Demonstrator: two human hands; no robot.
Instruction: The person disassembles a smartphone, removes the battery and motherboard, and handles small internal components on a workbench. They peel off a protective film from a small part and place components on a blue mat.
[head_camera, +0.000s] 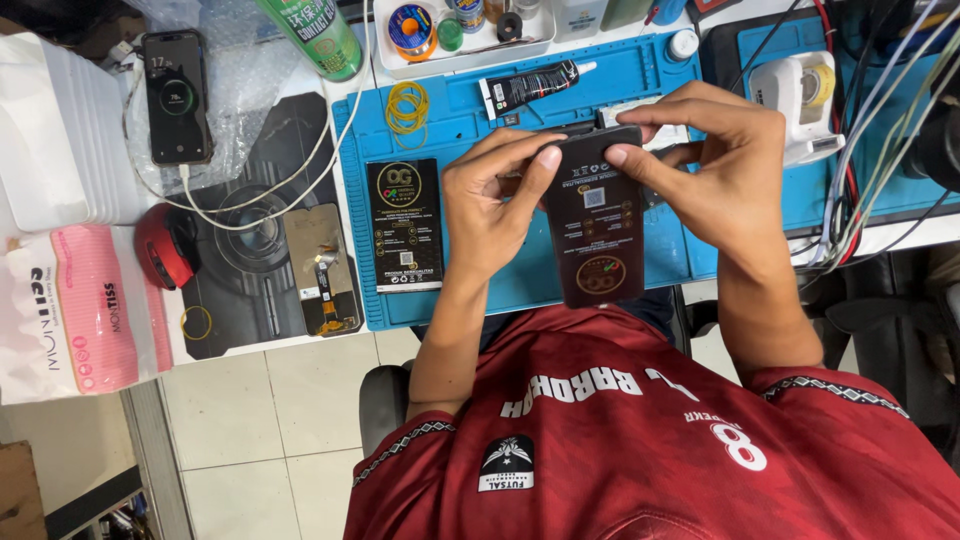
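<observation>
Both my hands hold a flat black packet (598, 225) with printed labels, upright above the blue work mat (460, 130). My left hand (490, 205) grips its left edge, with the thumb pressed near the top. From the right side, my right hand (715, 170) pinches the packet's top corner, fingers curled behind it. A second, similar black packet (404, 224) lies flat on the mat to the left of my hands.
A phone (176, 95) on a white cable lies at the left, near a phone screen part (322, 270) on a dark pad. Yellow rubber bands (407, 106), a black tube (530, 85), a green spray can (322, 38), a tissue pack (75, 310) and a white tape dispenser (805, 95) surround the mat.
</observation>
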